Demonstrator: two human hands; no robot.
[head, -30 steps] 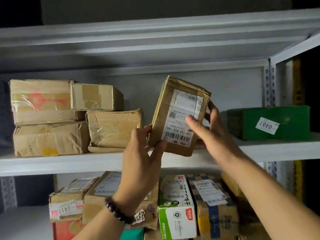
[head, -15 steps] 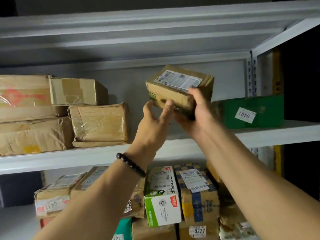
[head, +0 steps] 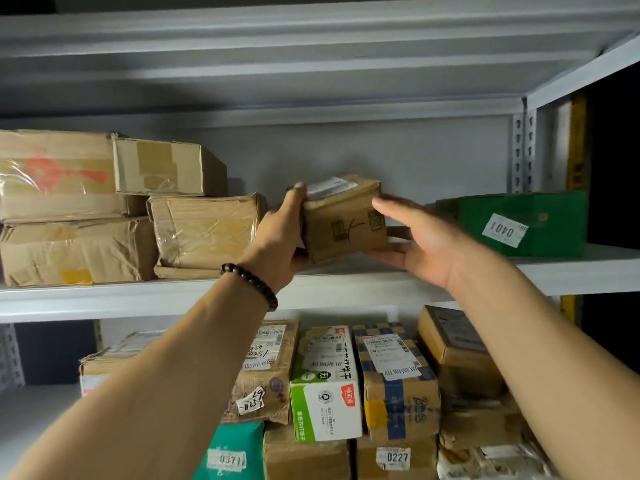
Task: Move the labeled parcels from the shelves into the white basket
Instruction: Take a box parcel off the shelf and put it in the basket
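Note:
A small brown cardboard parcel point(head: 341, 223) stands on the upper white shelf point(head: 346, 284), its white shipping label facing up and dark print on its front. My left hand point(head: 280, 240), with a dark bead bracelet at the wrist, grips the parcel's left side, thumb at the top corner and fingers under the bottom edge. My right hand point(head: 419, 244) lies against the parcel's right side with straight fingers and the thumb low near its base. The white basket is out of view.
Several taped brown boxes point(head: 204, 233) are stacked on the upper shelf to the left. A green box labeled 0401 point(head: 554, 216) sits to the right. The lower shelf is packed with labeled parcels, among them a green-and-white carton point(head: 325, 382) and a box marked 0227 point(head: 396, 457).
The parcel turned from label facing me to label up and came down onto the upper shelf. My right hand's fingers straightened beside it.

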